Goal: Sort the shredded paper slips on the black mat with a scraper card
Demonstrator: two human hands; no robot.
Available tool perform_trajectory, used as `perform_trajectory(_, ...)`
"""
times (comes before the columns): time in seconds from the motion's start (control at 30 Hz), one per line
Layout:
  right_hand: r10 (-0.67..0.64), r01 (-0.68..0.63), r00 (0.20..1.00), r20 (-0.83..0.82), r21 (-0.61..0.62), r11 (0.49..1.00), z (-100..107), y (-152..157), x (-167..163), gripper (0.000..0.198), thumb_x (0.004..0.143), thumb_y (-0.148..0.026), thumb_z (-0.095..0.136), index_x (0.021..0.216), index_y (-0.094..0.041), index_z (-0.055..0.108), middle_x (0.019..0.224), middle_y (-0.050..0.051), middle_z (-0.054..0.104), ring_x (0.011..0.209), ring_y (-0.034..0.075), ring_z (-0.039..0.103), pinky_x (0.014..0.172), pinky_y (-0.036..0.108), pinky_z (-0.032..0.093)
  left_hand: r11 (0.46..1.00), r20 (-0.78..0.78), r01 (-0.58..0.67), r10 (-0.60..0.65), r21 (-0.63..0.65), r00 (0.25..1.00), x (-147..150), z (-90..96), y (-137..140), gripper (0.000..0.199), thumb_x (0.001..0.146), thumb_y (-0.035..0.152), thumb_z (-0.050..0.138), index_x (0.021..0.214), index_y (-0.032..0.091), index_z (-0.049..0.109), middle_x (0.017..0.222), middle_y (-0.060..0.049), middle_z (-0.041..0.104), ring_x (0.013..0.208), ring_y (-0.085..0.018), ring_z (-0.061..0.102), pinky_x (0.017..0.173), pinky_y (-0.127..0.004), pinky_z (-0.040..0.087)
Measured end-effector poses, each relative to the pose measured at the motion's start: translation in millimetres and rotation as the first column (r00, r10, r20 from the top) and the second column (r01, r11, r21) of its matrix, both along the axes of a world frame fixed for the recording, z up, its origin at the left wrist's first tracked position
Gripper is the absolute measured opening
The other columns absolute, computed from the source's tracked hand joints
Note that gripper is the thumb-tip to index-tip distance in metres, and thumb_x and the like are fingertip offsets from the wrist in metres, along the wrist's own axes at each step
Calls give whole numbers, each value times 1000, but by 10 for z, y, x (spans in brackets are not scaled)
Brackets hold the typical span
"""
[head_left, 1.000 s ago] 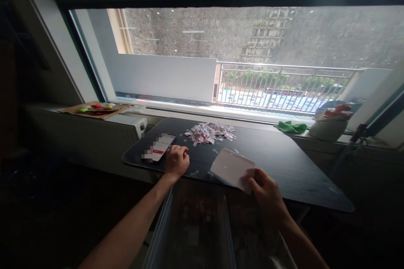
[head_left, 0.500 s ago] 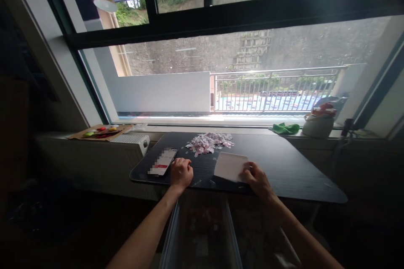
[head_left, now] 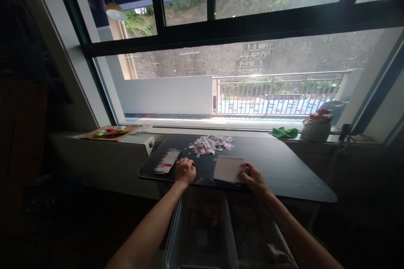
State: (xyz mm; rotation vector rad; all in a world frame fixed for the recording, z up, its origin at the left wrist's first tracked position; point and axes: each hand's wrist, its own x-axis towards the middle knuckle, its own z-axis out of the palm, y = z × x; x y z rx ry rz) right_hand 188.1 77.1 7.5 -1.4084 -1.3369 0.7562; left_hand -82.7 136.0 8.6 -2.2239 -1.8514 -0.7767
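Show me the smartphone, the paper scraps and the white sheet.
Smartphone [head_left: 170, 159]: head view, on its screen.
Paper scraps [head_left: 211, 145]: head view, middle of the heap.
White sheet [head_left: 229, 169]: head view, middle of its face.

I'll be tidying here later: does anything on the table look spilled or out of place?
Yes, slightly: a small pale scrap lies on the dark table between the heap of paper bits and the white sheet in the right hand. It looks strayed, since most bits are heaped together.

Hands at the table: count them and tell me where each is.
2: the left hand is beside the phone; the right hand grips the white card.
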Motion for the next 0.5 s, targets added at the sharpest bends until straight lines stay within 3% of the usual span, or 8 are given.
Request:
perform_trajectory(0.3, 209, -209, 975, -73, 10, 978, -18, -30, -17, 30, 63, -34, 60, 89, -20, 54, 76, 1, 68, 68, 18, 63, 61, 30, 50, 999, -59, -2, 0, -34, 998, 26, 29, -11, 25, 78, 12, 43, 87, 15, 66, 92, -11, 62, 96, -24, 52, 86, -36, 36)
perform_trajectory(0.5, 260, -262, 953, -153, 9, 965, -22, -38, 2, 32, 63, -35, 64, 89, -20, 54, 76, 1, 69, 71, 19, 64, 63, 31, 51, 992, 167, 40, -20, -118, 986, 64, 91, -32, 21, 75, 10, 47, 81, 15, 66, 97, -14, 62, 102, -26, 52, 95, -42, 31)
